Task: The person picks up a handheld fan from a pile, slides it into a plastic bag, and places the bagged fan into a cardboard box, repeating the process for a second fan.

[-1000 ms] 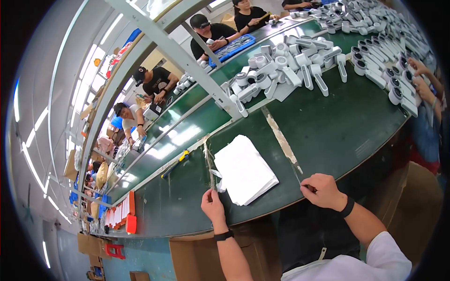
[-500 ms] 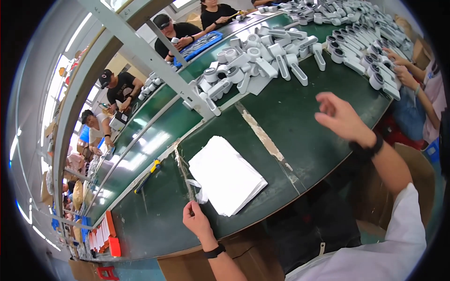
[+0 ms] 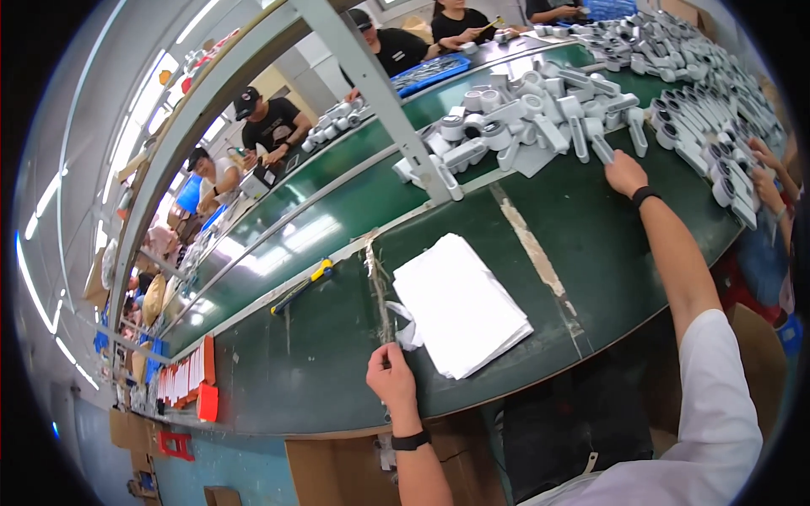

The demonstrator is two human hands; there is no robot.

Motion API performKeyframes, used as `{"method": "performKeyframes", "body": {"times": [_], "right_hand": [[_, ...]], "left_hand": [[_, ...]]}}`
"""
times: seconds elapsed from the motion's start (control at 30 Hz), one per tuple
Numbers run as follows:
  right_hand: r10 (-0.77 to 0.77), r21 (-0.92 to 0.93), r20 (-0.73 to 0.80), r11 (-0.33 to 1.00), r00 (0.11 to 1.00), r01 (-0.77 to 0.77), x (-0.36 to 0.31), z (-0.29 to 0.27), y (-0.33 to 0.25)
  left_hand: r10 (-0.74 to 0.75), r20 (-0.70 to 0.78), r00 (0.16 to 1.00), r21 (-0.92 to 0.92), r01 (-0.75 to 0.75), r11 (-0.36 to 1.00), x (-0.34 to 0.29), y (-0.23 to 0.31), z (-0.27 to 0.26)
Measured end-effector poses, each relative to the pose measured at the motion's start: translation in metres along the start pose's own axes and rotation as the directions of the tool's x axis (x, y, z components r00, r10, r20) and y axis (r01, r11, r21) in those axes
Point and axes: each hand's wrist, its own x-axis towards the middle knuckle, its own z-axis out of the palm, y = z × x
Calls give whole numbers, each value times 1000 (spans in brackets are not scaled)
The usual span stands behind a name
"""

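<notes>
My right hand [image 3: 626, 174] reaches to the edge of a heap of pale grey plastic parts [image 3: 527, 105], which have round heads and long handles. Its fingers are closed on the near end of one long-handled part [image 3: 602, 149]. On the green table [image 3: 321, 371], my left hand [image 3: 392, 381] is closed in a pinch, beside a crumpled white strip [image 3: 408, 331]. Whatever its fingertips hold is too small to make out. Between my hands lies a stack of white sheets [image 3: 460, 308], slightly fanned at its lower edge.
A yellow-and-black utility knife [image 3: 302, 287] lies near the table's far edge. An orange-red box with white cards [image 3: 190, 375] stands at the left end. A metal post [image 3: 380, 93] rises beyond the table. Another person's hands [image 3: 766, 177] work at rows of similar parts on the right.
My right hand has moved forward from above the table to the heap and taken hold of a part. The view has shifted leftward. My left hand stays by the white strip.
</notes>
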Motion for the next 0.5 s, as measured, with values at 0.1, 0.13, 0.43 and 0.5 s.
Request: {"method": "performKeyframes", "body": {"times": [0.1, 0.13, 0.43, 0.5], "right_hand": [[36, 112, -110, 993, 993, -23, -2, -7, -6], [33, 115, -106, 993, 994, -21, -6, -17, -8], [-6, 936, 284, 220, 959, -276, -122, -84, -11], [-104, 927, 372, 97, 922, -363, -151, -84, -7]], "left_hand": [[-24, -25, 999, 6, 24, 1000, 2, -10, -4], [-21, -28, 999, 24, 22, 999, 2, -7, -4], [24, -16, 1000, -11, -24, 1000, 2, -3, -2], [41, -7, 999, -10, -41, 999, 0, -5, -3]]}}
